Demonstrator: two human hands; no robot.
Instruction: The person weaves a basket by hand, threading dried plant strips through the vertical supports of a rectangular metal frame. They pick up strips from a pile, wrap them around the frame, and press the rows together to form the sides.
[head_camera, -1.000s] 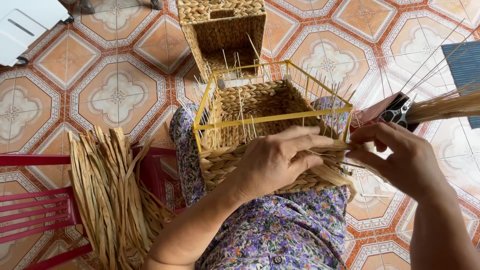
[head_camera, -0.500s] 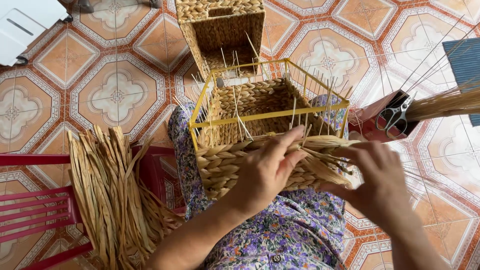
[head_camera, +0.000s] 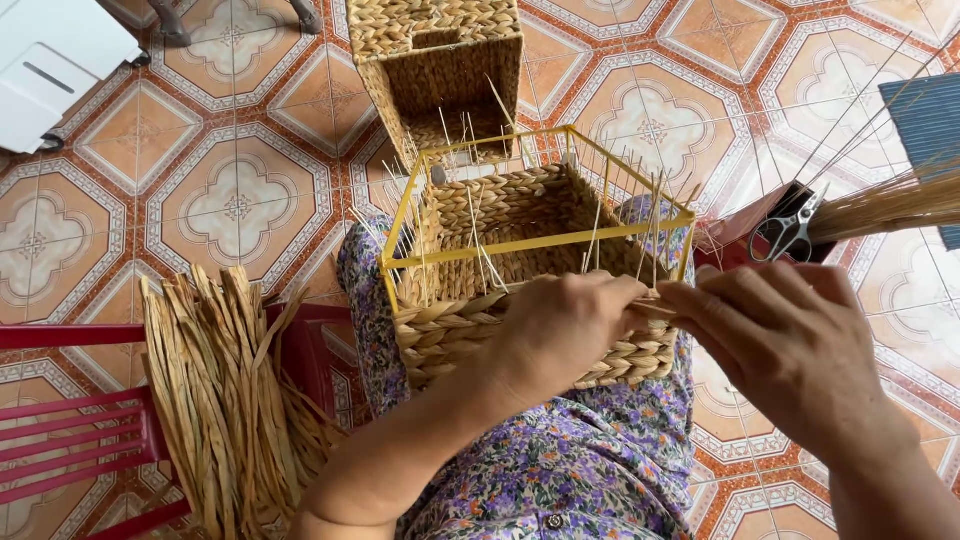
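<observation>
Head view: both hands' fingers (head_camera: 610, 300) on half-woven basket (head_camera: 470, 330)

Patterned orange floor tiles (head_camera: 235, 205), red chair (head_camera: 70, 435)

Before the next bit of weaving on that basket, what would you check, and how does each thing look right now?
1. Half-woven basket steady on the lap: ok, the left hand presses its near wall.
2. Yellow wire frame sits around the basket: ok.
3. Working strand held at the top row: cannot tell, the right hand fingers meet the left hand there and hide it.
4. Thin upright stakes standing: ok, though several lean.
5. Spare fibre bundle within reach: ok, lying on the red stool beside the left arm.
6. Scissors handy: ok, to the right.
</observation>
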